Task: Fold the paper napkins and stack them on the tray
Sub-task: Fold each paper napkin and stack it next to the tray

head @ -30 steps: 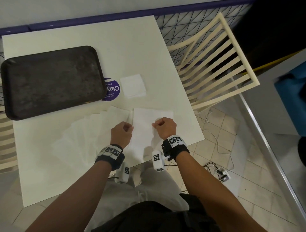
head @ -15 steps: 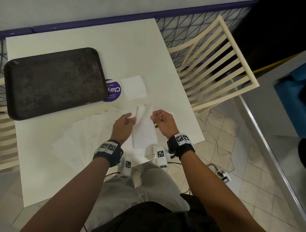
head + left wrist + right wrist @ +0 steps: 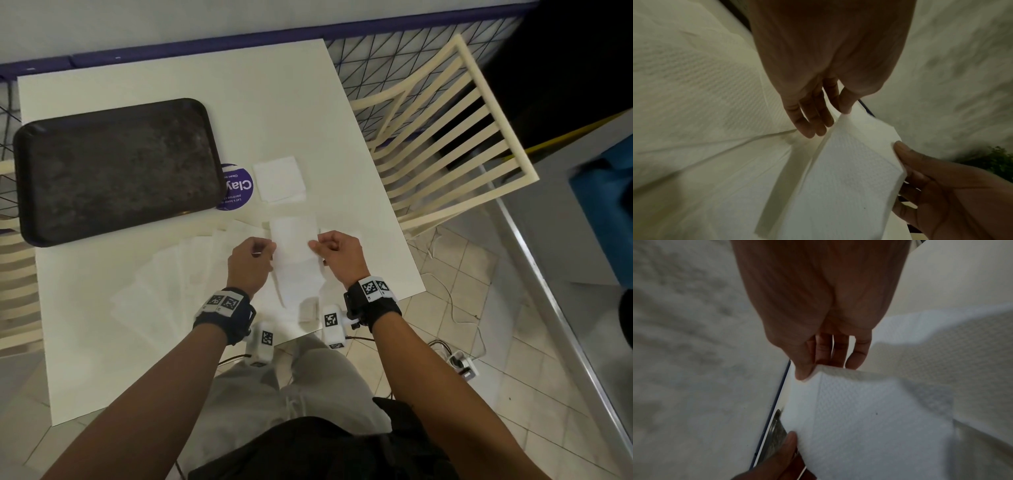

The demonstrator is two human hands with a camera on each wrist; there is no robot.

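Napkin [image 3: 295, 253] half-folded into a long strip, held up just above the near edge of the table [image 3: 205, 113], between both hands.

Largest first: white square table, with a cream slatted chair [image 3: 442, 137] pushed against its right side. Dark, mottled tray [image 3: 116, 168] on the table's left half, bare. Fan of unfolded napkins [image 3: 178, 284] spread flat on the near left part of the table, overlapping one another, partly under the left wrist. Round purple sticker [image 3: 238, 187] with white lettering just right of the tray, partly tucked under its edge. Small folded square napkin [image 3: 279, 180] lying flat just beyond the sticker's right side, well off the tray.

Left hand [image 3: 250, 262] at the strip's left edge, thumb and fingers [image 3: 809, 116] pinching the paper at its top corner; remaining fingers loosely extended downward in the left wrist view. Right hand [image 3: 337, 255] at the strip's right edge, thumb pressed on top and fingers [image 3: 838, 350] curled behind, nipping the opposite corner. Embossed dotted texture and a lengthwise crease visible on the held napkin in both wrist views.

Black wrist straps with square printed markers [image 3: 373, 287] on both forearms.
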